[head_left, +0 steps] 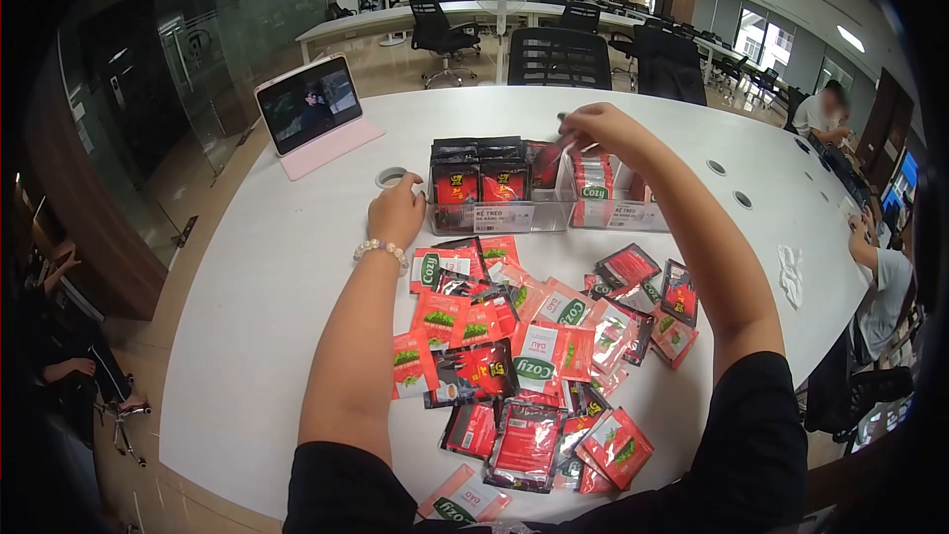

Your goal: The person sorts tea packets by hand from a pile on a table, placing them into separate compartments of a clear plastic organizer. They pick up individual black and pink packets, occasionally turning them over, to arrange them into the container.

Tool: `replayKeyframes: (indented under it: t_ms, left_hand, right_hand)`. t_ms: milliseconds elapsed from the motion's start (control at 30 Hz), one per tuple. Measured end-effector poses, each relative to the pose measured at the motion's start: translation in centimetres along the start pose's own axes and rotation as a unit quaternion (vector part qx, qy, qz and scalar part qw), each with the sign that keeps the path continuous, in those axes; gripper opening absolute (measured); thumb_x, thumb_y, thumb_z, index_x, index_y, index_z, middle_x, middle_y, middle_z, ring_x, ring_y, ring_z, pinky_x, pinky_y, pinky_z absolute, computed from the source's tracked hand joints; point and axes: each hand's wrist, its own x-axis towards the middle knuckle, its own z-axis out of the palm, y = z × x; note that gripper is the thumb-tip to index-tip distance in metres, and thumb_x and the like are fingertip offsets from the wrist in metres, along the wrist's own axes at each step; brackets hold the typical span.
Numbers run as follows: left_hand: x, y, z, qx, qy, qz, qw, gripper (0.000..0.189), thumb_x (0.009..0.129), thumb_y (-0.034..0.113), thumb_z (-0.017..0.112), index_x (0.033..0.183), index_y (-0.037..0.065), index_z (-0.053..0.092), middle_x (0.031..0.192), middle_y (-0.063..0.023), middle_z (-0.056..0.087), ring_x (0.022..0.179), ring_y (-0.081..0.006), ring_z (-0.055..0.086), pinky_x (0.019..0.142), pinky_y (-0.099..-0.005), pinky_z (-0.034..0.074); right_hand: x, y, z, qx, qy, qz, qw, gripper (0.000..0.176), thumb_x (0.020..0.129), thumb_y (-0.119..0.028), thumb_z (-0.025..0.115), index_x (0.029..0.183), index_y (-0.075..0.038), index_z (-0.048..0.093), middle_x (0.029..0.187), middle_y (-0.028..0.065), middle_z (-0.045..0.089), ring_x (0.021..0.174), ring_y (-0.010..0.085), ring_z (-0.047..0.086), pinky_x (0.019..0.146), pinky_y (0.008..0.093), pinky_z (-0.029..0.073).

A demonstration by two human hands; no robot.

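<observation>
While the big white table (257, 267) fills the view, the action sits at its middle. Nearest the person lies a loose heap of tea sachets (534, 356): red, green-printed and black ones, flat, overlapping, pointing every which way, several showing the Cozy name.

Just beyond the heap stands a clear acrylic organizer (514, 218). Its long side runs left to right, and it has two compartments with white labels at the front. In the left compartment, black-and-red sachets (479, 178) stand on edge in rows, faces toward the person. In the right compartment, red Cozy sachets (593, 183) stand upright as well. Far left on the table there's a tablet (309, 104) in a pink folio case, propped up, screen lit.

Now the hands. The left hand (395, 210), with a bead bracelet (381, 249) at the wrist, is down at the organizer's left front corner. Its fingers are curled together against the wall, but whether they truly grip it, I can't tell. The right hand (605, 127) hovers above the right compartment, fingertips pinched tight on a dark sachet (565, 129). That sachet pokes out to the left of the fingers, about over the divider between the compartments. Its long axis looks roughly level and left-to-right, and most of it is hidden behind the hand.

Smallest item is a roll of tape (391, 176), lying flat just beyond the left hand, beside the organizer.
</observation>
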Motion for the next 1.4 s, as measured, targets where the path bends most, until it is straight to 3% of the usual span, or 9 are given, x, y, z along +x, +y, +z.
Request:
replayKeyframes:
  t_ms: [100, 433, 500, 600, 900, 1133, 1233, 1333, 1400]
  left_hand:
    - [0.0, -0.1, 0.1, 0.007, 0.0, 0.003, 1.0, 0.023, 0.085, 0.018, 0.059, 0.107, 0.013, 0.06, 0.075, -0.0103, 0.068, 0.076, -0.0295, 0.065, 0.069, -0.0432, 0.05]
    - [0.1, 0.0, 0.0, 0.011, -0.008, -0.009, 1.0, 0.025, 0.083, 0.014, 0.061, 0.108, 0.015, 0.061, 0.08, -0.0082, 0.068, 0.075, -0.029, 0.066, 0.067, -0.0401, 0.051]
    - [0.1, -0.1, 0.1, 0.015, -0.008, -0.007, 1.0, 0.025, 0.083, 0.014, 0.061, 0.108, 0.015, 0.061, 0.08, -0.0082, 0.068, 0.075, -0.029, 0.066, 0.067, -0.0401, 0.051]
    - [0.1, 0.0, -0.1, 0.01, -0.009, -0.003, 1.0, 0.023, 0.084, 0.017, 0.059, 0.107, 0.014, 0.06, 0.076, -0.0102, 0.067, 0.075, -0.0298, 0.065, 0.068, -0.0423, 0.051]
    - [0.0, 0.0, -0.2, 0.002, -0.013, -0.003, 1.0, 0.022, 0.085, 0.018, 0.059, 0.107, 0.013, 0.06, 0.075, -0.0104, 0.067, 0.074, -0.0297, 0.065, 0.068, -0.0431, 0.051]
    - [0.0, 0.0, 0.0, 0.004, -0.012, -0.002, 1.0, 0.022, 0.084, 0.017, 0.06, 0.106, 0.013, 0.061, 0.076, -0.0095, 0.067, 0.076, -0.0291, 0.065, 0.068, -0.0426, 0.051]
    - [0.0, 0.0, -0.1, 0.006, -0.008, -0.001, 1.0, 0.023, 0.084, 0.017, 0.06, 0.106, 0.013, 0.061, 0.076, -0.0097, 0.067, 0.076, -0.0292, 0.065, 0.068, -0.0427, 0.051]
    - [0.0, 0.1, -0.2, 0.003, -0.015, -0.006, 1.0, 0.022, 0.084, 0.017, 0.06, 0.106, 0.013, 0.06, 0.076, -0.01, 0.067, 0.076, -0.0294, 0.065, 0.068, -0.0426, 0.051]
    - [0.0, 0.1, -0.3, 0.005, -0.018, -0.005, 1.0, 0.022, 0.084, 0.018, 0.06, 0.106, 0.013, 0.06, 0.076, -0.0103, 0.068, 0.076, -0.0296, 0.065, 0.069, -0.0428, 0.051]
  right_hand:
    - [-0.6, -0.4, -0.8, 0.153, -0.052, 0.028, 0.986, 0.031, 0.088, -0.028, 0.053, 0.107, -0.004, 0.061, 0.097, 0.0049, 0.069, 0.087, 0.0143, 0.065, 0.082, 0.0347, 0.05]
    - [2.1, 3.9, 2.4, 0.066, 0.044, 0.008, 0.997, 0.019, 0.078, -0.014, 0.066, 0.094, -0.004, 0.065, 0.082, 0.0026, 0.069, 0.078, 0.0094, 0.065, 0.067, 0.0277, 0.048]
    - [3.6, 5.4, 2.9, -0.113, 0.101, -0.031, 0.988, 0.026, 0.077, -0.02, 0.071, 0.097, -0.005, 0.063, 0.084, 0.0072, 0.07, 0.081, 0.0196, 0.067, 0.067, 0.0337, 0.05]
    - [1.6, 4.2, 4.3, -0.368, 0.18, -0.093, 0.908, 0.034, 0.077, -0.031, 0.073, 0.098, -0.008, 0.06, 0.09, 0.0129, 0.069, 0.086, 0.0326, 0.066, 0.072, 0.0428, 0.051]
    - [1.9, 3.4, 3.4, -0.484, 0.227, -0.154, 0.831, 0.029, 0.075, -0.032, 0.072, 0.096, -0.012, 0.065, 0.094, 0.0099, 0.064, 0.097, 0.0294, 0.059, 0.074, 0.0443, 0.05]
    - [4.7, 6.2, 5.0, -0.564, 0.114, -0.216, 0.789, 0.029, 0.072, -0.022, 0.075, 0.1, -0.018, 0.071, 0.114, 0.0049, 0.054, 0.111, 0.0251, 0.051, 0.081, 0.0438, 0.049]
    - [5.4, 6.7, 5.6, -0.524, 0.102, -0.244, 0.81, 0.029, 0.072, -0.016, 0.073, 0.101, -0.016, 0.07, 0.112, 0.0092, 0.06, 0.107, 0.0294, 0.057, 0.08, 0.0444, 0.05]
    - [6.2, 4.8, 4.8, -0.482, -0.047, -0.192, 0.854, 0.027, 0.073, -0.011, 0.069, 0.1, -0.011, 0.068, 0.101, 0.0149, 0.066, 0.096, 0.0347, 0.062, 0.078, 0.0442, 0.051]
    - [5.9, 4.1, 4.7, -0.472, -0.005, -0.201, 0.858, 0.024, 0.074, -0.01, 0.067, 0.098, -0.008, 0.066, 0.092, 0.0169, 0.066, 0.09, 0.0368, 0.063, 0.076, 0.0437, 0.051]
